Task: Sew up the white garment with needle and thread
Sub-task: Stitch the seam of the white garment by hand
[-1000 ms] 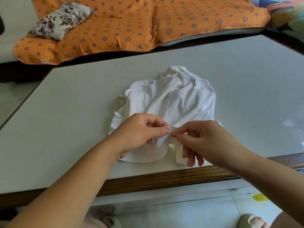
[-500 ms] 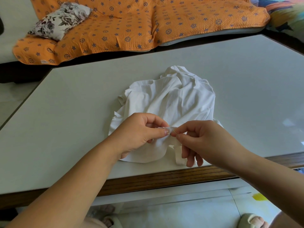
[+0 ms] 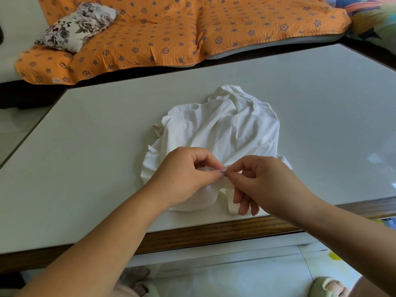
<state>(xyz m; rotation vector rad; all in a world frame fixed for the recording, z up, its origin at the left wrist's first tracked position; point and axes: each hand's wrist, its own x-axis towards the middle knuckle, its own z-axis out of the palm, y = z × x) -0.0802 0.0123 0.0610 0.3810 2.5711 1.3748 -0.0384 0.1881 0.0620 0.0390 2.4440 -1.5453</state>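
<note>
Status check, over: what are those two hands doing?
Left hand pinching white garment edge. Right hand pinching needle at that edge. No obstruction seen.

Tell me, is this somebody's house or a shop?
Probably a house, likely a living room: an orange patterned seat cover with a flowery cushion on it, and a white garment lying on a table for mending.

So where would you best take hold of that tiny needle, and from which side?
Probably by the short bit of the needle showing right of the pinched fold, coming from the right with a thumb-and-forefinger pinch, as the right hand does. It is a thin sliver, so only a fine pinch fits, and the left hand pinches the white garment on the other side, blocking that way in.
</note>
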